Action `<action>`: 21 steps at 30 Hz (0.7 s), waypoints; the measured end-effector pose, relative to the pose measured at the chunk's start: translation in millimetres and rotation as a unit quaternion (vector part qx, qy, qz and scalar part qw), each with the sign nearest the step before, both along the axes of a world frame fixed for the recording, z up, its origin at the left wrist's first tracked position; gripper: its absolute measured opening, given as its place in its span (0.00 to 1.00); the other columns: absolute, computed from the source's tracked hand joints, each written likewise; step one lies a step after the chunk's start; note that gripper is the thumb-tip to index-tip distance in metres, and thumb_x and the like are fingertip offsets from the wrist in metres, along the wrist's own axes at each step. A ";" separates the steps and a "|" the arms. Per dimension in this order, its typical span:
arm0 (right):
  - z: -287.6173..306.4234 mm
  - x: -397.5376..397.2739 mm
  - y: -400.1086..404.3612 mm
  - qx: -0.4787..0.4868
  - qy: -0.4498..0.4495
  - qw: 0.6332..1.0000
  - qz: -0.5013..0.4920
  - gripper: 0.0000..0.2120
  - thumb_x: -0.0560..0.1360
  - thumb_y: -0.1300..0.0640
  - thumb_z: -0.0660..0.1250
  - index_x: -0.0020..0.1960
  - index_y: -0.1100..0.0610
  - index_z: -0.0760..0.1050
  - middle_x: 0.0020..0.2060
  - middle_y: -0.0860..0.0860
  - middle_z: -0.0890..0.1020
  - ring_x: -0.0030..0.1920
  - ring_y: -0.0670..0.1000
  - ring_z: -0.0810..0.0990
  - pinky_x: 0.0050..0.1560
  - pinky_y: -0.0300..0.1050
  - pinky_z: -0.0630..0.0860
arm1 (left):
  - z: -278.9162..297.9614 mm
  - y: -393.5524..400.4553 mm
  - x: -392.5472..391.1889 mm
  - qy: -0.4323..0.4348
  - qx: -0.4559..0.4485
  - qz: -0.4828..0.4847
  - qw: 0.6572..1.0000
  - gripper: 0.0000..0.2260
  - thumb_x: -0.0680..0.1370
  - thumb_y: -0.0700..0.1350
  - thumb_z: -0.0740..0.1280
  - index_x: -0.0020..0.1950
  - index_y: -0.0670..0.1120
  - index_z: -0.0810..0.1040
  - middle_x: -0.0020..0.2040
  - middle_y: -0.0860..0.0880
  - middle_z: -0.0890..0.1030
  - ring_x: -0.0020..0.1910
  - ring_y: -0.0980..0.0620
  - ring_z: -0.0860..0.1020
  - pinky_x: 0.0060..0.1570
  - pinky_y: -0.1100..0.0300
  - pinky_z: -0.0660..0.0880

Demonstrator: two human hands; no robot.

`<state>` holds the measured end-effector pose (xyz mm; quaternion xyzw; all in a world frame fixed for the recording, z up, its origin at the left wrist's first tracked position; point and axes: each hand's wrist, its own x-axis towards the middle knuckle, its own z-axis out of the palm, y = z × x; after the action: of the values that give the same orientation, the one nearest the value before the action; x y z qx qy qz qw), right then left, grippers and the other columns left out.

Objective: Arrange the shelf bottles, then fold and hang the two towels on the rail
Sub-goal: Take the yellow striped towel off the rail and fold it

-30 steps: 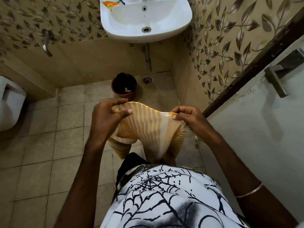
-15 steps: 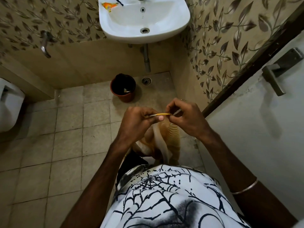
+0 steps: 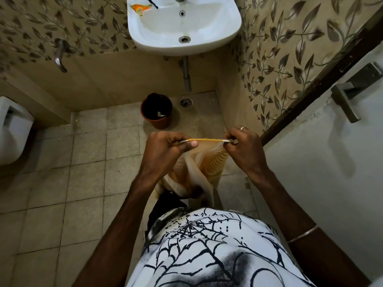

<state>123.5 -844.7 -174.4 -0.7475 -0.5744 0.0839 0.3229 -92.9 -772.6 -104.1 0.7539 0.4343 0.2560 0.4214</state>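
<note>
Item: one orange-and-white striped towel [image 3: 205, 162], held up in front of the person's torso above the tiled floor [image 3: 62, 172]; its top edge was drawn taut and level between both hands, and the rest hung down in loose folds toward the legs. The left hand [image 3: 165, 152] pinched the left corner between thumb and curled fingers; the right hand [image 3: 244, 150], with a ring on one finger, pinched the right corner in the same way, and a thin metal bangle [image 3: 301, 235] sat on that forearm. Surroundings: a white wall-mounted basin [image 3: 184, 25] at the top of the view, with an orange wrapper [image 3: 139, 8] and a thin dark stick-like object [image 3: 152, 2] on its left rim; any print on the wrapper was too small to read. Under the basin ran a drain pipe [image 3: 186, 73]; beside it on the floor stood a brown bin [image 3: 156, 110], near a round floor drain [image 3: 186, 102]. A metal tap [image 3: 60, 56] projected from the leaf-patterned wall at left, and part of a white toilet [image 3: 12, 129] showed at the left edge. A white door with a metal handle [image 3: 350, 94] stood at right. The person's white shirt [image 3: 217, 255] bore a black spider-web print; no legible writing or brand appeared anywhere.
</note>
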 end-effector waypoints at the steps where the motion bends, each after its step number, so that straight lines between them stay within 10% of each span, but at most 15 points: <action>1: -1.5 1.7 -0.4 -0.001 -0.003 1.000 -0.004 0.04 0.71 0.64 0.72 0.45 0.58 0.80 0.41 0.53 0.81 0.40 0.51 0.79 0.39 0.55 0.80 | -0.9 0.2 -1.5 0.005 0.001 0.005 1.000 0.05 0.73 0.44 0.75 0.47 0.47 0.86 0.40 0.58 0.84 0.38 0.61 0.83 0.37 0.60 0.81; 16: -4.2 23.7 -5.8 -0.006 -0.023 0.995 -0.097 0.06 0.73 0.63 0.71 0.49 0.58 0.83 0.45 0.54 0.84 0.45 0.52 0.82 0.43 0.48 0.82 | -1.1 10.0 -25.0 -0.018 -0.006 0.073 0.997 0.03 0.73 0.44 0.75 0.44 0.51 0.85 0.39 0.56 0.85 0.39 0.59 0.83 0.41 0.56 0.81; 21: 3.8 26.1 -6.5 -0.037 0.207 0.970 -0.122 0.07 0.74 0.63 0.72 0.50 0.55 0.82 0.44 0.49 0.85 0.45 0.48 0.84 0.45 0.44 0.84 | -11.7 16.8 -28.8 0.010 -0.017 0.110 0.994 0.03 0.74 0.45 0.75 0.45 0.49 0.87 0.39 0.55 0.85 0.39 0.58 0.83 0.44 0.51 0.82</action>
<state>149.6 -851.2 -170.6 -0.7899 -0.3957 0.2179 0.4148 -121.8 -755.8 -115.8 0.6971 0.5228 0.2855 0.3989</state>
